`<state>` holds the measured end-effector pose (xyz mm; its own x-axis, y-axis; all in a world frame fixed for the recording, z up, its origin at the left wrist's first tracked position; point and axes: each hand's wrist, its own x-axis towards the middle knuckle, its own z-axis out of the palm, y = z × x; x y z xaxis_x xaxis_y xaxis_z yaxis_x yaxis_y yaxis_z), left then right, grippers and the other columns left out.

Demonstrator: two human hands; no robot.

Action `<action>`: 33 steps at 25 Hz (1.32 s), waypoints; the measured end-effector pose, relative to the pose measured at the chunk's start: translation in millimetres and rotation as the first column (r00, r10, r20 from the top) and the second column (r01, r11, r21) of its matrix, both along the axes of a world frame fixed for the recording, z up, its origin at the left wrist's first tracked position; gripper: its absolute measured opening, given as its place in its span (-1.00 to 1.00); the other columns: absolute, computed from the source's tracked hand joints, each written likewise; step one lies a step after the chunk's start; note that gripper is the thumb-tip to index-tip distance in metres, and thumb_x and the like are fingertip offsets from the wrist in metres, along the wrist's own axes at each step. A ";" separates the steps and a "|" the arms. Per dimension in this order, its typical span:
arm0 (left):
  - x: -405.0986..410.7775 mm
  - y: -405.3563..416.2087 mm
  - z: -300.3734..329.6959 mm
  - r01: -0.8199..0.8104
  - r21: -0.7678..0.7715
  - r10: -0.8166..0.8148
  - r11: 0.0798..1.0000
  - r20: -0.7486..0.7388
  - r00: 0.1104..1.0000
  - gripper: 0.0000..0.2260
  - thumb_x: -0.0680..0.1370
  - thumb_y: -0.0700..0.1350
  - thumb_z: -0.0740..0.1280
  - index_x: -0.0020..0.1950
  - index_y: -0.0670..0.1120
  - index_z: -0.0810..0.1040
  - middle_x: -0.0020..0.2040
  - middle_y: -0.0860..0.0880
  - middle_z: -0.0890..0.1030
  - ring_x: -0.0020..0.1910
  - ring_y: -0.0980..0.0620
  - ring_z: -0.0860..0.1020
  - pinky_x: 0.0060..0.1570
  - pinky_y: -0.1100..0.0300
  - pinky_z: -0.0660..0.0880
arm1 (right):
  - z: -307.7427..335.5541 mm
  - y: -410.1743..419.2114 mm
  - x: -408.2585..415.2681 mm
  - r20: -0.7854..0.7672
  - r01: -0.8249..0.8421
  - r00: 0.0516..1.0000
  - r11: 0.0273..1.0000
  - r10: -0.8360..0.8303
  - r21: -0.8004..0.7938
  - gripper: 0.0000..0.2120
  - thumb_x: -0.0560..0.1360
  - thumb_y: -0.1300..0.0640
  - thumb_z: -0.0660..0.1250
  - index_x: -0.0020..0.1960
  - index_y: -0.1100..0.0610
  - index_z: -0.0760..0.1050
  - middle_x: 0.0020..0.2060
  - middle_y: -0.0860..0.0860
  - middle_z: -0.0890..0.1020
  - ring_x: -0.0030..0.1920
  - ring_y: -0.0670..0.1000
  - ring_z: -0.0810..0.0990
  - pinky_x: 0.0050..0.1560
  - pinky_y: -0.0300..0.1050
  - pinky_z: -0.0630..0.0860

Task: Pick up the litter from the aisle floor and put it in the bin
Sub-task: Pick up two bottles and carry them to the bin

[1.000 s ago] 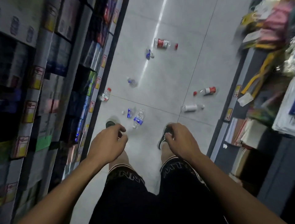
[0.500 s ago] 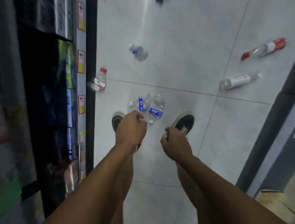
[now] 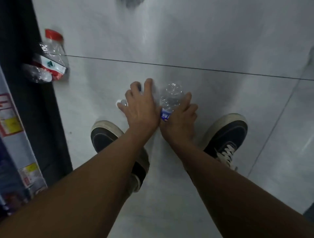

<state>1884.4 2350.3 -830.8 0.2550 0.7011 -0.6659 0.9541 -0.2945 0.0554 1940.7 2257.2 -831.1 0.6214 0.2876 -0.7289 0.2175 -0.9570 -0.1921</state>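
Two crushed clear bottles with blue labels lie on the grey floor between my shoes. My left hand (image 3: pixel 140 108) covers the small crushed bottle (image 3: pixel 122 102), whose white cap end pokes out at the left; its fingers curl over it. My right hand (image 3: pixel 181 117) wraps around the larger blue-label bottle (image 3: pixel 170 98), whose clear base sticks out past the fingers. No bin is in view.
A clear bottle with a red cap and red-white label (image 3: pixel 52 56) lies against the dark shelf base (image 3: pixel 42 119) at the left. My two dark shoes (image 3: pixel 227 135) stand either side of the hands. A blurred bottle (image 3: pixel 134 2) shows at the top edge.
I have bent lower and the view closed in on the floor. Both hands dropped from above my shoes onto the two blue-label bottles and closed around them.
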 end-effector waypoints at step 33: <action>114.5 31.9 855.0 0.327 -0.043 -0.270 0.944 0.468 0.841 -0.63 0.37 0.09 0.46 0.08 0.20 0.38 -0.13 0.13 0.61 -0.17 0.06 0.58 -0.15 0.06 0.53 | 821.5 -69.7 188.4 -0.074 0.105 0.994 0.918 -0.083 0.382 -0.42 0.44 0.06 0.34 0.43 -0.04 0.28 0.19 -0.04 0.35 0.14 0.08 0.46 0.13 -0.02 0.43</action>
